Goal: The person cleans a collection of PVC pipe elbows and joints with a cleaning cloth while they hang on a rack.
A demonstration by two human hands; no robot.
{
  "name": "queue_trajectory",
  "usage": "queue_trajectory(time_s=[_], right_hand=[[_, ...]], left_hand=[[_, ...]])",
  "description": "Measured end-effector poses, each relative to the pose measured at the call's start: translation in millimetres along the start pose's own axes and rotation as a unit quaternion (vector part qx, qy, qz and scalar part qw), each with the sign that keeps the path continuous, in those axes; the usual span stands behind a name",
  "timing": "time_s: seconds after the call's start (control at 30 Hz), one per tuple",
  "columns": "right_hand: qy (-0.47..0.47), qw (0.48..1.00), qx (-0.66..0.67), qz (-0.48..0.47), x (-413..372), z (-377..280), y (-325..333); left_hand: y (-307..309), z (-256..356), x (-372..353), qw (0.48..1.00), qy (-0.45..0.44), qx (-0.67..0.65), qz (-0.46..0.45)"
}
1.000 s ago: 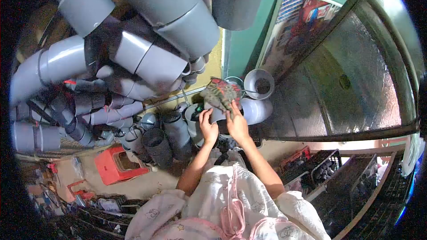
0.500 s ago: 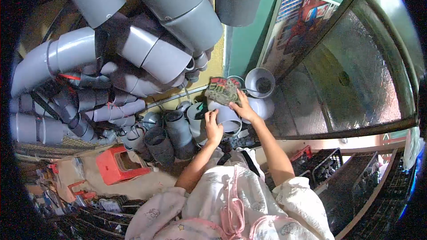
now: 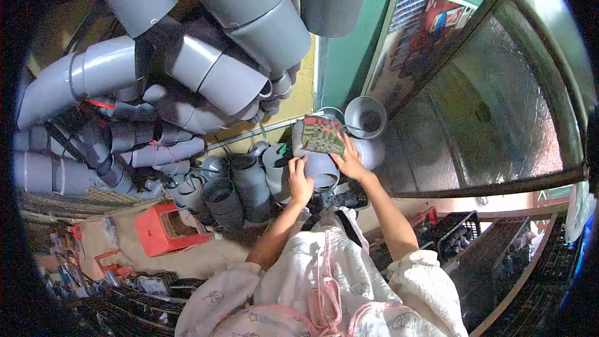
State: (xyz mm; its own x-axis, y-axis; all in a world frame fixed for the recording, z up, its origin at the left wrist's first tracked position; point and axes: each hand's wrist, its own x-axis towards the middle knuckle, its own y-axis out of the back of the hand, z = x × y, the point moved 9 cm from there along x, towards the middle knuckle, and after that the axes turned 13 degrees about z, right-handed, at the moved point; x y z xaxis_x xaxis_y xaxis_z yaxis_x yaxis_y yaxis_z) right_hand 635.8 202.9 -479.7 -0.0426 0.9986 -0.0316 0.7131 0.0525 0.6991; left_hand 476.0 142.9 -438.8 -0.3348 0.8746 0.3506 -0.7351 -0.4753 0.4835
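Observation:
A flat packet with a red and green printed face (image 3: 322, 135) is held up in front of me, above the grey pipe fittings. My right hand (image 3: 350, 161) grips its right edge, fingers behind or along it. My left hand (image 3: 301, 181) is closed near the packet's lower left corner, with fingers curled and the thumb up; it touches a pale, clear-looking edge there. Just below the packet is a light grey pipe fitting (image 3: 321, 171), partly behind my hands. Another round grey fitting (image 3: 365, 117) opens upward to the right of the packet.
Large grey pipe elbows (image 3: 106, 68) are stacked at the left and above. Dark grey fittings (image 3: 249, 187) stand left of my hands. A red stool (image 3: 168, 229) lies on the floor. A framed picture (image 3: 418, 40) leans on the green wall, beside a dark panel (image 3: 480, 112). Black crates (image 3: 458, 234) stand at right.
The packet has moved slightly right and down and its face now looks flatter and more spread. My right hand has shifted a little right and down with it.

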Motion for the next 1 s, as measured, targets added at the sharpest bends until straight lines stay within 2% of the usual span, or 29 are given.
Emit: queue_trajectory(time_s=[0.1,0.13,0.17,0.2,0.3,0.33,0.4,0.47,0.57,0.6,0.7,0.73,0.93,0.97,1.0], right_hand=[[0.066,0.998,-0.014,0.0,-10,-35,7],[0.133,0.991,-0.008,0.027,-16,-51,7],[0.176,0.983,-0.046,0.013,-17,-65,3],[0.218,0.972,-0.084,0.0,-20,-77,1],[0.29,0.948,-0.13,-0.034,-29,-102,1],[0.309,0.941,-0.135,-0.035,-33,-105,0],[0.341,0.927,-0.146,-0.054,-40,-109,6],[0.356,0.922,-0.14,-0.059,-49,-98,12],[0.352,0.925,-0.125,-0.066,-58,-87,20],[0.342,0.93,-0.119,-0.07,-59,-83,22],[0.323,0.936,-0.116,-0.075,-63,-75,26],[0.311,0.94,-0.113,-0.079,-63,-72,26],[0.234,0.969,-0.07,-0.049,-71,-51,16],[0.264,0.961,-0.068,-0.056,-73,-67,13],[0.292,0.952,-0.067,-0.063,-72,-88,14]], left_hand=[[-3,-9,-4,1.0,0.013,0.012,0.002],[-4,-12,-6,0.999,0.025,0.028,0.005],[-5,-15,-6,0.998,0.035,0.044,0.008],[-12,-25,-10,0.994,0.048,0.083,-0.046],[-13,-18,-10,0.995,-0.026,0.081,-0.043],[-9,-14,-11,0.995,-0.043,0.089,-0.017],[-10,-14,-15,0.994,-0.053,0.09,-0.022],[-12,-16,-21,0.992,-0.067,0.101,-0.041],[-19,-30,-24,0.993,0.015,0.069,-0.091],[-10,-23,-22,0.998,-0.016,0.053,-0.031],[-8,-43,-28,0.984,0.167,0.013,-0.053],[-9,-25,-22,0.995,0.029,0.074,-0.056],[-9,-20,-21,0.994,-0.052,0.084,-0.039],[-11,-21,-23,0.992,-0.072,0.092,-0.041],[-10,-33,-23,0.997,0.029,0.058,-0.046]])
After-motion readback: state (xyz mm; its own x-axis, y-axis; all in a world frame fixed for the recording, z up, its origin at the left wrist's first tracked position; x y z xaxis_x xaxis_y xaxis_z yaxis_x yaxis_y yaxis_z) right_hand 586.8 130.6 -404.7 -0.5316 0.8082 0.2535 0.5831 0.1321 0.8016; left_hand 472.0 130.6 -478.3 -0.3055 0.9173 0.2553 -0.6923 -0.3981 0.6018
